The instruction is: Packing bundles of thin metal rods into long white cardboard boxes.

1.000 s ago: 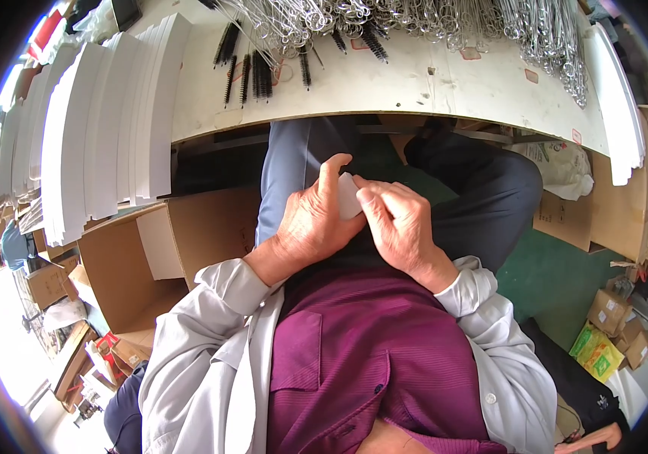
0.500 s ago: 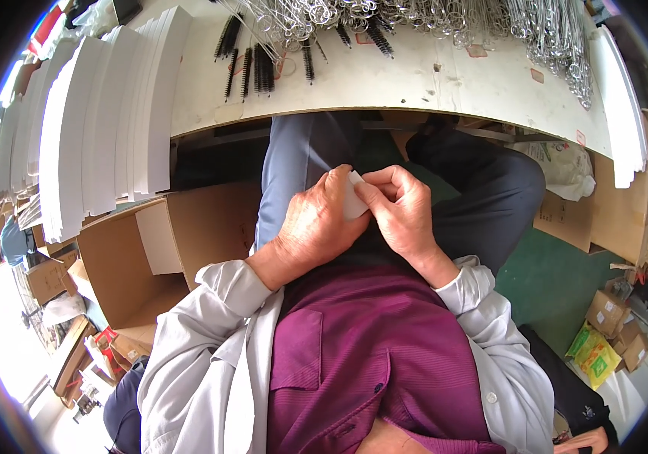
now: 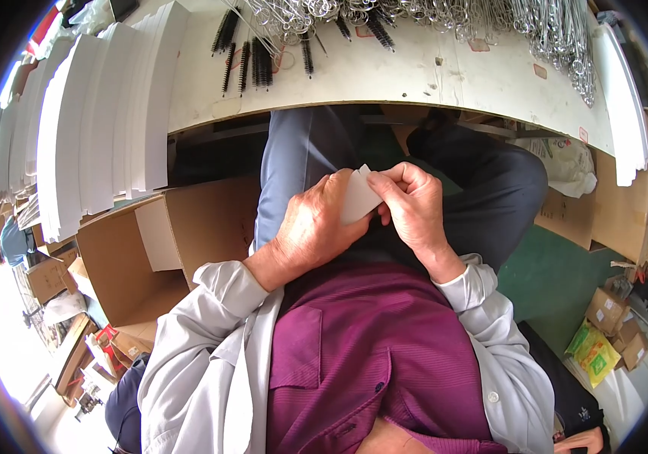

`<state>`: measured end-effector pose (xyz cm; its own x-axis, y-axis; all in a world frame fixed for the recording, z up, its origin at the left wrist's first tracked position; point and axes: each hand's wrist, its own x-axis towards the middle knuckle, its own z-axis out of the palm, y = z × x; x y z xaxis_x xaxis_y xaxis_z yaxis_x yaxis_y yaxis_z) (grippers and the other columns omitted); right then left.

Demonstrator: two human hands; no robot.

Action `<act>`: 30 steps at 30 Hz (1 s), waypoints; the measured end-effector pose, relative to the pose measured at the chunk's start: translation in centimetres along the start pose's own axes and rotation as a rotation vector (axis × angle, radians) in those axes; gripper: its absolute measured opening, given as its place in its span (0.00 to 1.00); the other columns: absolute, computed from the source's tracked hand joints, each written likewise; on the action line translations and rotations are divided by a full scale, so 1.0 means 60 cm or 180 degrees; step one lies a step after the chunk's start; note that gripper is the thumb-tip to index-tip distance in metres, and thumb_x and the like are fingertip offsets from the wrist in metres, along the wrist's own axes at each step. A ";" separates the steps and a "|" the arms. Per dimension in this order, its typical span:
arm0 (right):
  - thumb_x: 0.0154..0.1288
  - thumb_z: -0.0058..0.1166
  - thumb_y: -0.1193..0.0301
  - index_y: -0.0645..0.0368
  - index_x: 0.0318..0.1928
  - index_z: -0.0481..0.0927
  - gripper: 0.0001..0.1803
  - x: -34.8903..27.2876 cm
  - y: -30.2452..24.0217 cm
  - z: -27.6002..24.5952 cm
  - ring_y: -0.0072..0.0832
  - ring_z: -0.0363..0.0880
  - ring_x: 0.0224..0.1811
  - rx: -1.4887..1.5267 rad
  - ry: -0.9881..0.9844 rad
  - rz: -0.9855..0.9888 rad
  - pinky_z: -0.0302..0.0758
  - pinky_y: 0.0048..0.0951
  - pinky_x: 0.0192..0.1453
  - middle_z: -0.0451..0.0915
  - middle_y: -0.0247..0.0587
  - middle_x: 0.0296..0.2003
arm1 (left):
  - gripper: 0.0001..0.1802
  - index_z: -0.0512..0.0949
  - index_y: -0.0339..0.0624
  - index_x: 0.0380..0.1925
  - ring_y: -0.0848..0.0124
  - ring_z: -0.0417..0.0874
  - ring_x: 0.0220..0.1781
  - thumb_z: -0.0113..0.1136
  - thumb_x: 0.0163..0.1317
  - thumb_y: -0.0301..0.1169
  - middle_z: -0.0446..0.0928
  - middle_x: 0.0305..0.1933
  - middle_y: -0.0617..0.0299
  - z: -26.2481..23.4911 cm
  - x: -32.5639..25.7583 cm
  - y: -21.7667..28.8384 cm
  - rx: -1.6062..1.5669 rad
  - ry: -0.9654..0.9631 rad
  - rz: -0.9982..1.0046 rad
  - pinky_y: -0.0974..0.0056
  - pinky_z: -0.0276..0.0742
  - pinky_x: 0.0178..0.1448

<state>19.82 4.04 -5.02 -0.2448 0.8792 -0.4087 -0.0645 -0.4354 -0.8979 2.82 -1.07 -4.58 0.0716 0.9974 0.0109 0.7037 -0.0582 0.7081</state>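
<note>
Above my lap, a small white card-like piece [image 3: 359, 198] is held between both hands. My left hand [image 3: 315, 221] is closed round its left side, the thumb lying along it. My right hand [image 3: 413, 203] pinches the upper right edge between thumb and fingers. One corner of the piece pokes up between the hands. Its lower part is hidden by my fingers, and whether it is a single sheet or several layers I cannot make out.
On the white table [image 3: 384, 79] ahead lie black bristle brushes [image 3: 261, 62] and a heap of looped wire handles [image 3: 445, 17]. Tall stacks of white sheets [image 3: 101, 113] stand at the left. An open cardboard box [image 3: 123, 261] sits below them; a yellow packet [image 3: 593, 352] lies at lower right.
My right hand has shifted slightly to the right, and more of the white piece shows between my hands. My left hand stays nearly in place.
</note>
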 end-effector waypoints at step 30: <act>0.74 0.63 0.75 0.68 0.37 0.86 0.07 -0.008 -0.012 -0.009 0.20 0.86 0.26 -0.0236 -0.0272 -0.0183 0.81 0.21 0.26 0.87 0.40 0.27 | 0.31 0.75 0.34 0.56 0.45 0.89 0.44 0.74 0.51 0.31 0.84 0.42 0.44 -0.005 -0.001 -0.003 -0.0090 0.0059 0.0150 0.48 0.88 0.46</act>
<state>20.52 4.02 -4.26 -0.3245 0.8812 -0.3437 -0.0100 -0.3666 -0.9303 2.46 -1.12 -4.50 0.0907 0.9942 0.0576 0.6796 -0.1041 0.7262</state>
